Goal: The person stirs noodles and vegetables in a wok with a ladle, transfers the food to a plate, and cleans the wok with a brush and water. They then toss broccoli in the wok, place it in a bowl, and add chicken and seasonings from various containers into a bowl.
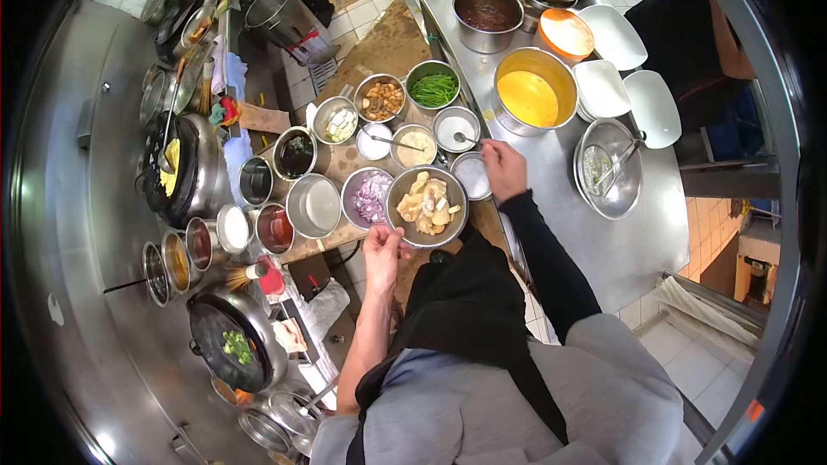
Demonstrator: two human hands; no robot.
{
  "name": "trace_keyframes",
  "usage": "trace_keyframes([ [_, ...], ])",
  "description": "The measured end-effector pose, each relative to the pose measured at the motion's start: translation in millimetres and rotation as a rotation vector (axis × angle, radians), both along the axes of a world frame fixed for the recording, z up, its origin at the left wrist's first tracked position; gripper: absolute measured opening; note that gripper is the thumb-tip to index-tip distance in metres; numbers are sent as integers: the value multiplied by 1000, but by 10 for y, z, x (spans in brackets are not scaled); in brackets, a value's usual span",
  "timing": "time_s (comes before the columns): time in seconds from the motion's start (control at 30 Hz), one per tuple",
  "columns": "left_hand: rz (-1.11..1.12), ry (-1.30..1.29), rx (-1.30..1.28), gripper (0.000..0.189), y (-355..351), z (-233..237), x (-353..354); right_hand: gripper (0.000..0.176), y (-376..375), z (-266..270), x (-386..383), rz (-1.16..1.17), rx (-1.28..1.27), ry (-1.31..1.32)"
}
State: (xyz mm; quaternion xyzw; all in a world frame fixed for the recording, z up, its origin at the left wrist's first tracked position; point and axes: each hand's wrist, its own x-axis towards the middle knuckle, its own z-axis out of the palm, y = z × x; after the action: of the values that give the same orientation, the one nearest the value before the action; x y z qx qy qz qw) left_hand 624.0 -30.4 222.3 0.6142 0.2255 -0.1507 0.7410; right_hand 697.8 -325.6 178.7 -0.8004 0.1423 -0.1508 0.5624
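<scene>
My left hand [385, 250] grips the near left rim of a metal bowl [401, 226] that holds pale yellow chunks [428, 203]. To the right, my right hand [504, 169] is closed on the handle of a small spoon [466, 138], whose head is over a bowl of white powder [452, 129]. Another bowl of white powder [472, 176] is just left of my right hand. Chopped purple onion [370, 198] fills a bowl beside the held one. A ladle [392, 140] rests in a bowl of beige paste [414, 146].
Green beans [433, 89], a pot of yellow liquid [527, 98] and white dishes [653, 109] stand beyond. Woks [230, 337] and sauce pots [275, 229] line the left. A colander [609, 169] sits on the right counter [551, 207]. Another person [689, 43] stands at the upper right.
</scene>
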Motion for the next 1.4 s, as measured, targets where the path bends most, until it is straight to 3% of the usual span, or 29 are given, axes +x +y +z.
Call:
trace_keyframes([
  [0.07, 14, 11, 18, 13, 88, 56, -44, 21, 69, -348, 255, 36, -95, -16],
  [0.3, 126, 32, 100, 11, 541, 207, -215, 23, 229, -557, 449, 110, -181, -26],
  [0.5, 202, 59, 116, 12, 663, 180, -232, 26, 169, -735, 402, -38, 140, 198],
  [0.63, 207, 32, 124, 14, 661, 137, -147, 25, 56, -751, 354, -213, 575, 242],
  [0.8, 232, 15, 126, 14, 631, 91, 13, 22, -149, -646, 232, -265, 805, 253],
  [1.0, 182, -16, 171, 15, 467, 113, 235, 22, -208, -192, 36, -196, 745, 103],
  [1.4, 182, -32, 130, 15, 404, -13, 260, 22, -287, -321, 4, -197, 623, 104],
])
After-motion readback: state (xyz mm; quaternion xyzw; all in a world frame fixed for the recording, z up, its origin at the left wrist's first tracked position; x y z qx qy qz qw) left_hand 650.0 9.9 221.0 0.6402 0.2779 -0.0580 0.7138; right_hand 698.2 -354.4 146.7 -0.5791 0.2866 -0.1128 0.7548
